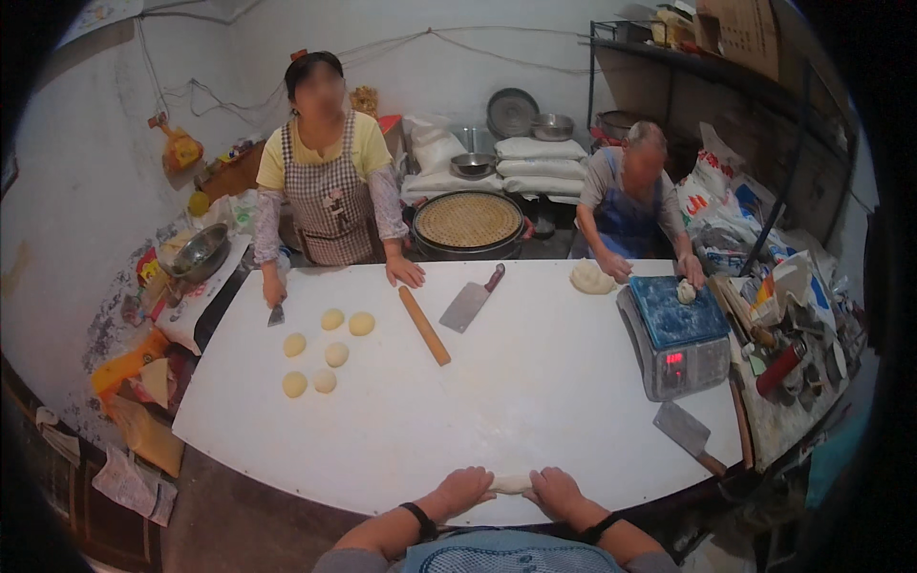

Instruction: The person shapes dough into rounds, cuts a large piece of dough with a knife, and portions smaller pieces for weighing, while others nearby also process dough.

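A short roll of pale dough (511, 484) lies at the near edge of the white worktable (494, 422). My left hand (462, 488) is closed around its left end, and my right hand (555, 490) grips the right end. Only the middle of the dough shows between my hands. To the right, a cleaver (684, 430) with a wooden handle rests near the table's side. Farther off lie a wooden rolling pin (424, 326) and a second cleaver (469, 304). Several round dough pieces (337, 354) sit on the left half of the table.
Across the table a person in a checked apron (333, 193) holds a scraper (276, 315). A co-worker in a blue apron (630, 208) puts dough (686, 291) on a digital scale (673, 336); a larger dough lump (592, 278) lies beside it. A round perforated steamer tray (469, 220) stands behind.
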Motion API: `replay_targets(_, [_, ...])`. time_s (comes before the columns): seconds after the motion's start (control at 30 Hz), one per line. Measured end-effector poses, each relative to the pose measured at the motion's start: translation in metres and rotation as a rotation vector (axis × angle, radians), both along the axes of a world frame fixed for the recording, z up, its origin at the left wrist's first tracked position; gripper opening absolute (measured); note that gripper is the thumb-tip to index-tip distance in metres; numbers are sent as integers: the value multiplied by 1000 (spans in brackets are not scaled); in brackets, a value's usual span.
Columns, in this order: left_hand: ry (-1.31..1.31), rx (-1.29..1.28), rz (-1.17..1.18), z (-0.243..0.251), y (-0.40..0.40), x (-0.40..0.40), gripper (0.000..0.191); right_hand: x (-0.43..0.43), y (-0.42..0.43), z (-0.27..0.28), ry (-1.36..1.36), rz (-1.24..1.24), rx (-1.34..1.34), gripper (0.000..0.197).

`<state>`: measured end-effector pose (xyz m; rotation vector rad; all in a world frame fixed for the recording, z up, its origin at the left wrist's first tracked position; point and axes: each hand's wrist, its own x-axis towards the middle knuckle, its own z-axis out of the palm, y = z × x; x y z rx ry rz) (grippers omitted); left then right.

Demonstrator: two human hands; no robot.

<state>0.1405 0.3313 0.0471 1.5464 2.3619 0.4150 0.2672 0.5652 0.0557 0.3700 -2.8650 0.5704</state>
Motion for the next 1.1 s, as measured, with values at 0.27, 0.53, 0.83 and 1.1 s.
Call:
replay_targets(0.27, [-122, -53, 15, 0, -16, -23, 43, -9, 4, 13, -379, -72, -58, 36])
replay_targets(0.53, [82, 317, -82, 7, 30, 12, 46, -15, -22, 13, -43, -30, -14, 44])
replay_targets(0.83, [-179, -28, -88, 19, 24, 7, 29, -9, -21, 11, -339, 24, 53, 27])
replay_targets(1.1, [19, 121, 1, 16, -2, 9, 34, 2, -11, 6, -89, -30, 47, 33])
